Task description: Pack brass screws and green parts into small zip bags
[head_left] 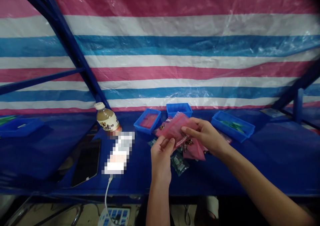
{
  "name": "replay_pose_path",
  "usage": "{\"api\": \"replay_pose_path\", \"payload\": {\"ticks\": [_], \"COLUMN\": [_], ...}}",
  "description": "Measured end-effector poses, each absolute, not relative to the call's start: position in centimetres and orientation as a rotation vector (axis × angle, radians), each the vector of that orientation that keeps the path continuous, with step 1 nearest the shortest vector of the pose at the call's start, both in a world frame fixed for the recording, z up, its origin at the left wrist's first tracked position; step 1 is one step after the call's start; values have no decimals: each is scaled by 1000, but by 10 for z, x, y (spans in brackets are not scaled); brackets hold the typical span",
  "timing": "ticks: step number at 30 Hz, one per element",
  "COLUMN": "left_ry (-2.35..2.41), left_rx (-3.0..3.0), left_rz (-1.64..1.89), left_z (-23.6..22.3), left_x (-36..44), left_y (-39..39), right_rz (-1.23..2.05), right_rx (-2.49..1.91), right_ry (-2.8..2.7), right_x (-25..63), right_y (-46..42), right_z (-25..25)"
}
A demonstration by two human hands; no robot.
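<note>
Pink zip bag [172,127] held above the blue bench [130,187], near the blue plastic trays [179,109], its sides pinched between fingers of the left hand [161,156] and right hand [205,136], apparently to keep it taut.

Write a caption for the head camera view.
Left hand and right hand hold a pink plastic bag over a blue-covered bench, among blue plastic trays.

A pink translucent zip bag [172,127] hangs tilted at centre frame, pinched along its lower edge by the left hand [161,161] and at its right side by the right hand [202,136]. Small brass-coloured metal parts [187,145] cluster just below it, against a second pink bag [194,151]. A clear packet of green circuit boards [179,163] lies beside them on the bench [140,182].
</note>
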State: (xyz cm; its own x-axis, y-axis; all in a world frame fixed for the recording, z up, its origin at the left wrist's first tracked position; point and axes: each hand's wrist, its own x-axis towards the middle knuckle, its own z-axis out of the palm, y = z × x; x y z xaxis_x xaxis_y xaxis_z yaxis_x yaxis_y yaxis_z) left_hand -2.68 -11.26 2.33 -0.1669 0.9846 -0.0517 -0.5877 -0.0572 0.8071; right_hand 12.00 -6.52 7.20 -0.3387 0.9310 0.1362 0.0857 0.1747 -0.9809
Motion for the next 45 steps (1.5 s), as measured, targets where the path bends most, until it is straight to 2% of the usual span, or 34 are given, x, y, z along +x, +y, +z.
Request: {"api": "replay_pose_path", "payload": {"ticks": [9, 17, 22, 27, 33, 41, 45], "left_ry": [905, 997, 1191, 1237, 1173, 1127, 1097], "left_rx": [452, 450, 547, 541, 527, 510, 506], "left_rz": [1683, 1786, 1989, 2061, 2037, 2042, 2028], "left_z": [20, 12, 12, 11, 9, 9, 9], "left_x": [-44, -48, -52, -59, -58, -55, -54], "left_y": [-111, -109, -109, -112, -113, -113, -114], "right_rz": [1087, 1109, 895, 490, 545, 195, 270], "right_rx": [-1090, -1077, -1104, -1118, -1053, -1233, -1111], "right_ry": [-1851, -1914, -1932, -2121, -2141, -2197, -2320], "right_x": [90, 76, 41, -4, -26, -22, -29], "right_y": [-44, -27, 26, 54, 53, 47, 42], "right_z": [69, 77, 90, 74, 64, 68, 67]}}
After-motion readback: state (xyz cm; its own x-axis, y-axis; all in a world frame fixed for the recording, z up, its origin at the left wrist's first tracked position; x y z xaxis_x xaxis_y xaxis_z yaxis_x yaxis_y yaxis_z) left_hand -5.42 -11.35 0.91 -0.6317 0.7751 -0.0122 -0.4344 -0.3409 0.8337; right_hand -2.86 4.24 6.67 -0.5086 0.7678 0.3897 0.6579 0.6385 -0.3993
